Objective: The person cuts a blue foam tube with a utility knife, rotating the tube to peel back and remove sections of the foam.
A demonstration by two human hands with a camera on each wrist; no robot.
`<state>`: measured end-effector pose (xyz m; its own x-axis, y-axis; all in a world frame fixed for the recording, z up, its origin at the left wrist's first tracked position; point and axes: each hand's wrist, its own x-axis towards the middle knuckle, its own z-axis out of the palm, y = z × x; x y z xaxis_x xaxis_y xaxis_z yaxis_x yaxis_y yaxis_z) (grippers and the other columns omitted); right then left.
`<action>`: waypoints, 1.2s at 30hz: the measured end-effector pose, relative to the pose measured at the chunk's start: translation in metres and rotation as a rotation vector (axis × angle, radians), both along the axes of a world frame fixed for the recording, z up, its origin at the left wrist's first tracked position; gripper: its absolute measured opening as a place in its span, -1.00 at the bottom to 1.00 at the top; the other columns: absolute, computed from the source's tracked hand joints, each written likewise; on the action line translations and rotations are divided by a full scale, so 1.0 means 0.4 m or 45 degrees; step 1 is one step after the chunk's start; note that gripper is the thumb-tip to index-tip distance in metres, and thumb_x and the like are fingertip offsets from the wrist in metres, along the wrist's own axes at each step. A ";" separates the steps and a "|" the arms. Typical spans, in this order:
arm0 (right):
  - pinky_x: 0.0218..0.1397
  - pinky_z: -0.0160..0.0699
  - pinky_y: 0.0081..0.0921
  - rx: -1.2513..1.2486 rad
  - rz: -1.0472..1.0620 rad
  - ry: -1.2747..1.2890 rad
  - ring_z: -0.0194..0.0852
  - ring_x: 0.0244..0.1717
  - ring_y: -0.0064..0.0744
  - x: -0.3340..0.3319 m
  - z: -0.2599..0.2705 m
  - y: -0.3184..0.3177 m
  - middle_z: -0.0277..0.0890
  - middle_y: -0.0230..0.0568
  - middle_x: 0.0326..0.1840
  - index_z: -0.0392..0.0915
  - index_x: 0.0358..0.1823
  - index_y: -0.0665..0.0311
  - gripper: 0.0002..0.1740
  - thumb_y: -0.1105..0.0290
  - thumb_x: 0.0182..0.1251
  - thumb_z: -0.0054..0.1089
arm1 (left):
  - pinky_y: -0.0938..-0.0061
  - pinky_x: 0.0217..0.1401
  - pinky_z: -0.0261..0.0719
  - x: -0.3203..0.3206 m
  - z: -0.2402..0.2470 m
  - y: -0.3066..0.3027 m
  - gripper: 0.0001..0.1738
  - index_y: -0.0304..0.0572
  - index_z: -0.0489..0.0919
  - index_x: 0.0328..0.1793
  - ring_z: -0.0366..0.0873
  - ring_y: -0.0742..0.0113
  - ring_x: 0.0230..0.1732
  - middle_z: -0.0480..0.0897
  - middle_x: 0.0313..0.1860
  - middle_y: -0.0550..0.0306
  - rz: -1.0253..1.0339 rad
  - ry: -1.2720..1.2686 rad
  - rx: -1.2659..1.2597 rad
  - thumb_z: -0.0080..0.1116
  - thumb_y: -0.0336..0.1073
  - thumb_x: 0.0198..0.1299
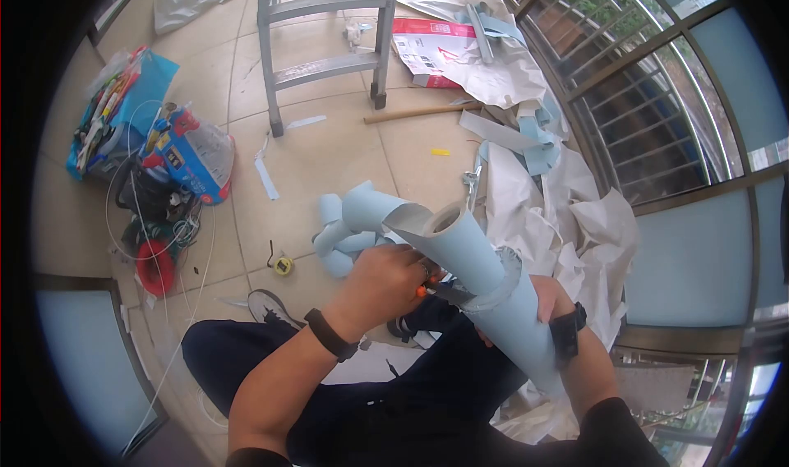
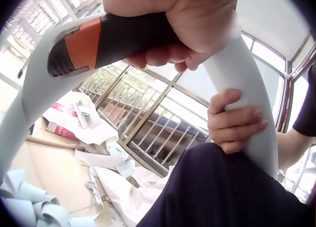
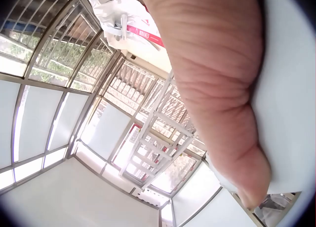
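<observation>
A light blue roll (image 1: 468,253) lies slanted above the legs, with a ragged seam round its middle and a hollow core at its upper end. The left hand (image 1: 386,286) grips a black and orange tool (image 1: 450,293), whose dark end meets the roll near the seam. In the left wrist view, the left hand (image 2: 197,19) is curled round the tool's handle (image 2: 84,47), and the right hand's (image 2: 237,121) fingers wrap the roll (image 2: 244,79). The right hand (image 1: 555,299) holds the lower part from the far side; the right wrist view shows its palm side (image 3: 217,89) against the roll (image 3: 291,98).
Curled blue strips (image 1: 337,241) lie beyond the left hand. A stepladder (image 1: 325,73) stands ahead, crumpled white sheets (image 1: 592,229) spread at the right, and a tape measure (image 1: 283,266) sits on the tiled floor. Bags of tools (image 1: 193,155) and loose cords are at the left.
</observation>
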<state>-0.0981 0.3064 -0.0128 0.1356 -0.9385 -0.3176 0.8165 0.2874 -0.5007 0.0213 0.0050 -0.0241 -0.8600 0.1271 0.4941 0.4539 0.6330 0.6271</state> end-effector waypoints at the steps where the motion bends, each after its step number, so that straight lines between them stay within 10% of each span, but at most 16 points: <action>1: 0.33 0.54 0.28 0.000 0.004 0.001 0.57 0.26 0.37 0.002 0.000 -0.002 0.49 0.38 0.30 0.19 0.53 0.58 0.27 0.32 -0.25 0.77 | 0.21 -0.28 0.66 0.001 -0.004 -0.001 -0.92 -0.17 0.70 -0.40 0.71 0.02 -0.32 0.72 -0.40 0.02 0.004 0.001 0.000 0.41 -0.39 0.02; 10: 0.34 0.56 0.14 0.061 0.088 -0.013 0.58 0.27 0.32 0.000 -0.017 -0.012 0.47 0.30 0.36 0.21 0.52 0.59 0.27 0.35 -0.28 0.79 | 0.16 -0.29 0.66 -0.014 -0.118 -0.016 -0.82 -0.07 0.70 -0.20 0.69 0.03 -0.29 0.70 -0.33 0.04 0.155 -0.154 0.021 0.34 -0.32 0.03; 13: 0.34 0.58 0.06 -0.042 0.307 0.598 0.59 0.27 0.26 -0.009 0.013 -0.042 0.47 0.25 0.39 0.23 0.51 0.58 0.25 0.36 -0.27 0.78 | 0.00 -0.24 0.64 -0.036 -0.337 0.004 -0.72 -0.13 0.65 -0.02 0.69 -0.02 -0.23 0.67 -0.23 0.06 0.014 -0.351 -0.176 0.22 -0.22 0.18; 16: 0.33 0.59 0.07 0.194 0.047 0.076 0.62 0.24 0.23 0.010 0.041 -0.050 0.48 0.24 0.36 0.22 0.54 0.50 0.25 0.33 -0.25 0.77 | 0.14 -0.01 0.67 0.005 -0.190 -0.024 -0.79 -0.18 0.72 -0.17 0.74 -0.07 -0.17 0.75 -0.19 -0.11 0.214 -0.187 -0.232 0.28 -0.20 0.27; 18: 0.33 0.59 0.09 0.120 0.032 0.044 0.63 0.24 0.25 -0.002 0.010 -0.032 0.50 0.25 0.34 0.21 0.55 0.49 0.25 0.30 -0.24 0.77 | 0.06 -0.06 0.66 0.032 -0.083 -0.052 -0.75 -0.22 0.73 -0.22 0.75 -0.12 -0.18 0.76 -0.25 -0.14 0.123 -1.029 -0.426 0.30 -0.17 0.24; 26: 0.37 0.54 0.17 0.162 0.017 0.145 0.58 0.27 0.34 -0.011 0.023 -0.023 0.49 0.40 0.28 0.21 0.51 0.58 0.19 0.21 -0.12 0.73 | 0.25 -0.17 0.60 0.062 0.180 -0.192 -0.73 -0.27 0.68 -0.20 0.67 0.13 -0.33 0.67 -0.42 -0.04 0.164 -0.882 0.178 0.39 -0.19 0.22; 29: 0.36 0.56 0.16 0.171 0.012 0.184 0.58 0.27 0.33 -0.006 0.020 -0.034 0.50 0.39 0.27 0.21 0.50 0.58 0.18 0.19 -0.11 0.72 | 0.42 -0.15 0.55 0.049 0.166 -0.163 -0.73 -0.28 0.65 -0.07 0.50 0.39 -0.35 0.60 -0.39 0.19 0.351 -0.543 0.629 0.44 -0.31 0.19; 31: 0.35 0.57 0.14 0.231 -0.008 0.190 0.60 0.25 0.31 -0.004 0.019 -0.039 0.52 0.38 0.25 0.23 0.49 0.57 0.17 0.20 -0.12 0.71 | 0.29 -0.03 0.57 0.043 0.162 -0.154 -0.64 -0.29 0.66 0.06 0.67 0.05 -0.24 0.72 -0.30 -0.05 0.186 -0.621 0.759 0.43 -0.28 0.20; 36: 0.28 0.66 -0.01 0.308 -0.010 0.269 0.69 0.13 0.14 -0.002 0.021 -0.059 0.58 0.20 0.21 0.24 0.53 0.45 0.23 0.17 -0.22 0.73 | 0.31 -0.08 0.56 0.032 0.084 -0.180 -0.71 -0.30 0.70 -0.01 0.65 0.12 -0.27 0.71 -0.34 -0.02 0.006 -0.870 0.735 0.42 -0.29 0.22</action>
